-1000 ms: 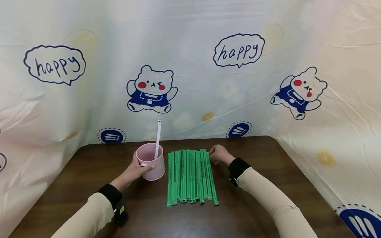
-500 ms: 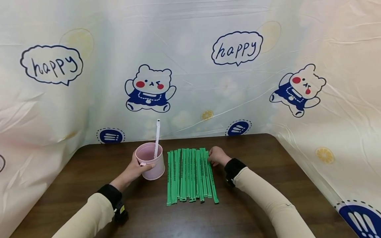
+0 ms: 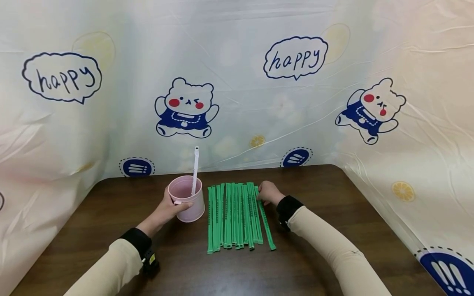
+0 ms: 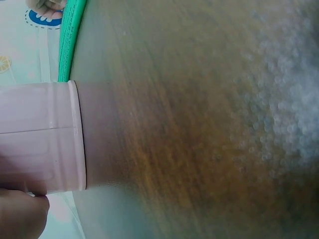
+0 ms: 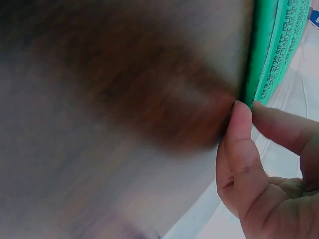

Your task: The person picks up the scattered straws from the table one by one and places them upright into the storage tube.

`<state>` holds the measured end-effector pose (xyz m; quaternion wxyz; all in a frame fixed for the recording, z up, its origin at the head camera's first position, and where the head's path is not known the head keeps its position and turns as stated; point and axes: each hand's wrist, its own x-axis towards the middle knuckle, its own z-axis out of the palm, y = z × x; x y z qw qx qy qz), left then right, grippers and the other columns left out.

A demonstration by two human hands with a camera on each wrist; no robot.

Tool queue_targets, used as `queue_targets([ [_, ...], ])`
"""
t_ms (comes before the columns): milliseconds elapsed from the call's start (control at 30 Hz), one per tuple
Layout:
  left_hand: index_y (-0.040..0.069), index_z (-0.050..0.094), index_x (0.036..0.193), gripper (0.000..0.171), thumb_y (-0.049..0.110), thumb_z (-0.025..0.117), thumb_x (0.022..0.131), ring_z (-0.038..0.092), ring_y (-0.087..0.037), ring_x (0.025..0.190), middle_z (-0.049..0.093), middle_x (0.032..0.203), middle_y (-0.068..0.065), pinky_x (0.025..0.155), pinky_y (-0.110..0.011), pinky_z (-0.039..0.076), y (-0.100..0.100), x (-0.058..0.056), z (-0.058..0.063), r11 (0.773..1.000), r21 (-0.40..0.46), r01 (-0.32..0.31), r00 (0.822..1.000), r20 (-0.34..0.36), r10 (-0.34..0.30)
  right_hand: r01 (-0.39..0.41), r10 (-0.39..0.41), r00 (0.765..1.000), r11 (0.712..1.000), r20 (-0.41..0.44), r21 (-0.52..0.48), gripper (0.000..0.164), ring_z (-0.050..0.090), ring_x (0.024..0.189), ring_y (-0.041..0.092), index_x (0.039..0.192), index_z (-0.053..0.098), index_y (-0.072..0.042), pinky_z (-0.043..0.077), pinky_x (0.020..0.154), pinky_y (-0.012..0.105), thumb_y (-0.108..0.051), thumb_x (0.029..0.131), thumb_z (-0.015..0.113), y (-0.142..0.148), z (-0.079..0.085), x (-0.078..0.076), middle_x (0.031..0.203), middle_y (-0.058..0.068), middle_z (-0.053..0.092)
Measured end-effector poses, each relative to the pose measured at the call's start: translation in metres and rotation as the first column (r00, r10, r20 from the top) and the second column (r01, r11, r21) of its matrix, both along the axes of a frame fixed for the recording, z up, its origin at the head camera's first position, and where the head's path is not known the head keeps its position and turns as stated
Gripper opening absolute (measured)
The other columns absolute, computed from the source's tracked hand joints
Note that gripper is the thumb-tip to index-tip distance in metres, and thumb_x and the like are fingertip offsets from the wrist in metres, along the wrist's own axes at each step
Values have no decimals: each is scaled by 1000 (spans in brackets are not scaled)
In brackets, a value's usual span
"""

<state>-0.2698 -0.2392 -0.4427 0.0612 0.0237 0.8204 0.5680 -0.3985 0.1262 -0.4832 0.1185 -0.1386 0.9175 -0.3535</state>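
A row of long, slim green wrapped straws (image 3: 231,216) with dark printing lies side by side on the table. My right hand (image 3: 270,192) pinches the far end of the rightmost wrapped straw (image 3: 267,228), whose near end slants away from the row. In the right wrist view, thumb and fingertips meet at the edge of the green wrapper (image 5: 269,55). Left of the row stands a pink pail (image 3: 193,210), which my left hand (image 3: 161,213) grips by its side, thumb across the front. A white notched strip (image 3: 195,168) leans upright inside the pail.
The brown wooden table (image 3: 222,273) has rounded far corners. Behind it hangs a pale curtain (image 3: 237,90) printed with bears and the word "happy". Both wrists wear black bands (image 3: 290,209) with small cameras.
My right hand has come left to the rightmost wrapped straw and pinched its far end. That straw's near end has swung slightly right. The left hand and pail stay put.
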Motion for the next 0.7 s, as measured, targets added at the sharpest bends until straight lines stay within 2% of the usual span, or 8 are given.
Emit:
queue_targets([
  [33,7,-11,159,105,20,70,94,22,-44,146,14,162,-26,124,-69,20,0,0,0,1000,2,-3,1000,0,3,-1,1,1000,1000,-5,10,55,45,55,17,69,27,-19,54,57,36,-2,88,76,0,-2,-2,65,-1,28],
  [133,7,-12,159,105,20,70,94,23,-44,146,14,162,-27,124,-68,20,0,0,1,1000,1,-6,1000,5,6,52,-54,996,998,69,25,51,45,54,19,69,31,-18,54,56,37,1,87,75,-5,1,-5,67,2,33],
  [167,6,-12,159,106,20,70,94,22,-45,146,14,162,-27,124,-68,20,1,0,2,1000,1,-7,1000,7,7,82,-87,992,995,88,58,48,47,54,19,68,33,-16,55,57,38,4,88,72,-10,15,6,67,4,36],
  [233,7,-13,159,106,21,70,94,22,-45,147,14,162,-27,124,-68,20,1,1,2,1000,2,-6,1000,14,6,71,-75,995,995,65,74,57,35,48,16,67,21,-19,48,52,32,6,89,67,-12,26,18,60,0,23],
  [267,7,-13,159,106,21,70,94,22,-45,147,13,162,-27,124,-68,20,1,1,2,1000,0,-5,1000,17,5,67,-71,996,995,49,77,57,31,46,14,65,20,-19,44,50,30,7,90,65,-13,30,23,59,-1,19],
  [433,6,-13,159,106,21,70,94,22,-45,146,14,162,-27,124,-68,22,1,1,1,1000,10,-3,1000,17,3,29,-26,999,991,-25,134,58,27,43,10,66,15,-22,34,49,24,7,90,58,-12,41,36,63,-7,7],
  [567,6,-11,159,106,19,71,93,24,-44,146,15,162,-27,124,-67,23,1,1,0,1000,26,-6,1000,11,5,50,-52,999,991,12,123,57,34,42,11,59,19,-22,40,48,24,4,90,61,-7,49,34,57,-7,11],
  [700,6,-11,159,107,20,71,93,24,-44,146,15,162,-27,124,-67,23,0,1,-1,1000,27,-11,1000,6,11,103,-106,993,992,47,67,52,40,43,11,56,28,-19,50,51,27,-2,90,63,4,62,27,51,-7,22],
])
